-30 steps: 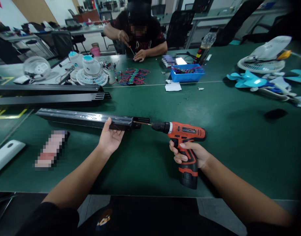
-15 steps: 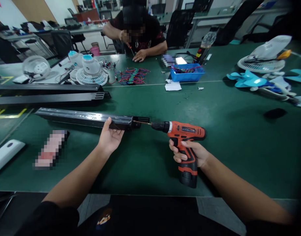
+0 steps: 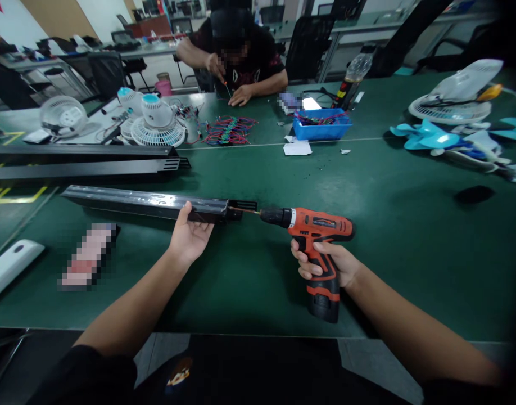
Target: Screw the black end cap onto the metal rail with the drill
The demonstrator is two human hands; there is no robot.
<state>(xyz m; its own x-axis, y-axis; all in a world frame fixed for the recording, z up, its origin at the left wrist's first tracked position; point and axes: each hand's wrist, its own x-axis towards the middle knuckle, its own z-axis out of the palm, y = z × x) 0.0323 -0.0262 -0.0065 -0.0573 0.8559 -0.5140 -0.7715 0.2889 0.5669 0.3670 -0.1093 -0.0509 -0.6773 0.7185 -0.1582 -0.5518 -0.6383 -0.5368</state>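
Note:
My left hand (image 3: 192,235) grips a long black metal housing (image 3: 127,201) near its right end, thumb on top and fingers beneath. The housing lies lengthwise to the left, with a slotted bracket at its right end. My right hand (image 3: 321,261) is closed around the handle of an orange and black cordless drill (image 3: 321,225), index finger at the trigger. The drill points left, and its long thin bit (image 3: 246,211) reaches the housing's right end. Whether the tip sits in a screw there is too small to tell.
More black housings (image 3: 81,169) lie behind on the left. A pixelated phone-like object (image 3: 89,256) and a white casing (image 3: 16,270) rest at left. Across the table a person (image 3: 241,62) works with a screwdriver near wired circuit boards (image 3: 229,130), a blue bin (image 3: 321,126) and fan parts (image 3: 435,138).
Almost nothing differs: both hands, the housing and the drill keep their places, with only a very slight shift of the view.

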